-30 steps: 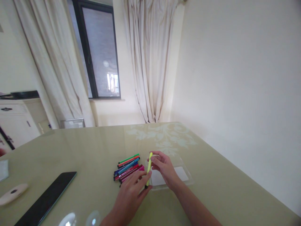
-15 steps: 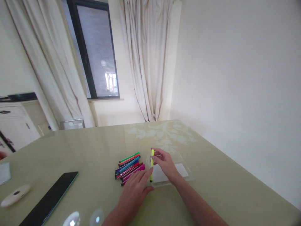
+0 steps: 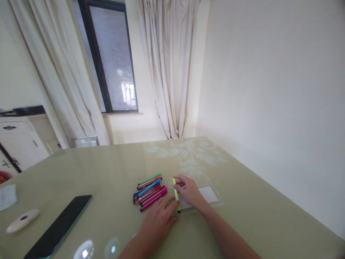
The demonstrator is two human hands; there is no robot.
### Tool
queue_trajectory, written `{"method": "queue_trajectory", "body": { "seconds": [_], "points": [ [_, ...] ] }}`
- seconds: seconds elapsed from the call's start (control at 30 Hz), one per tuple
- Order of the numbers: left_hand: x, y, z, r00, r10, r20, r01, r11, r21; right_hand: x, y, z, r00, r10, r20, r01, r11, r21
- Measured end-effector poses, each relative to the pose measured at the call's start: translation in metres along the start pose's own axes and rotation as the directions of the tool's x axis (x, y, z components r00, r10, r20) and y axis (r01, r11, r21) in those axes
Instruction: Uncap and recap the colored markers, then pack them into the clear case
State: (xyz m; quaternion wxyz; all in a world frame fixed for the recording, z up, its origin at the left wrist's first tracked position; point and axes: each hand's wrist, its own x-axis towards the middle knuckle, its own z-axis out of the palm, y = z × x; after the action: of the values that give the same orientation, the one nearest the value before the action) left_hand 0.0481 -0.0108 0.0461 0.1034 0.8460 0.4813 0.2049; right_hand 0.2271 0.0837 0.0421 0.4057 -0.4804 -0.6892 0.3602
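Tabletop (image 3: 107, 172): pale green, glossy, with a whitish floral pattern at the far right corner. The near edge is out of view.

Right hand (image 3: 189, 190): closed in a pinch, thumb and fingers holding the upper end of 1 yellow marker (image 3: 176, 194). The marker slants over the left side of a clear plastic case (image 3: 220, 200), its black end toward the near edge of the tabletop. Whether it touches the bottom of the case cannot be told.

Left hand (image 3: 159, 217): partly open, palm down, fingers loosely extended, thumb apart from the index finger. The index fingertip is at the lower end of the yellow marker; whether it presses on it cannot be determined.

Clear plastic case: flat on the tabletop, nearer the right edge than the left; a white sheet (image 3: 208, 194) lies within it, partly hidden by the right hand.

Marker pile (image 3: 149, 192): just beside the case, toward the left edge; green, orange, blue, red, maroon and pink markers lie roughly parallel and overlapping, beyond the fingers of the left hand.

Toward the left edge: a black flat device (image 3: 60, 226), set diagonally, and a whitish oval object (image 3: 17, 225) with 1 dark spot.
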Motion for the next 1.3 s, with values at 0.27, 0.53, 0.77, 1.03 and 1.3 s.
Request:
{"method": "queue_trajectory", "body": {
  "seconds": [0.27,0.53,0.77,1.03,1.3],
  "points": [
    [-0.001,0.0,0.007,0.999,0.01,-0.048,-0.009,1.0,0.028,-0.003,-0.005,-0.007,0.996,-0.085,0.041,0.094,0.924,-0.37],
    [0.002,-0.007,0.001,0.993,0.009,-0.12,-0.011,1.0,-0.017,-0.007,-0.012,-0.004,0.994,-0.075,0.079,0.103,0.881,-0.461],
    [-0.001,-0.047,-0.024,0.952,-0.236,-0.196,0.272,0.944,0.185,-0.004,-0.011,-0.009,0.993,-0.114,0.026,0.117,0.936,-0.331],
    [0.002,-0.025,-0.019,0.936,-0.264,-0.233,0.257,0.965,-0.059,-0.01,-0.033,-0.005,0.993,-0.088,0.085,0.077,0.99,0.119],
    [0.0,-0.01,0.004,0.949,-0.134,-0.286,0.035,0.945,-0.325,-0.011,-0.045,0.003,0.994,0.105,-0.023,-0.067,0.774,0.63]
  ]
}}
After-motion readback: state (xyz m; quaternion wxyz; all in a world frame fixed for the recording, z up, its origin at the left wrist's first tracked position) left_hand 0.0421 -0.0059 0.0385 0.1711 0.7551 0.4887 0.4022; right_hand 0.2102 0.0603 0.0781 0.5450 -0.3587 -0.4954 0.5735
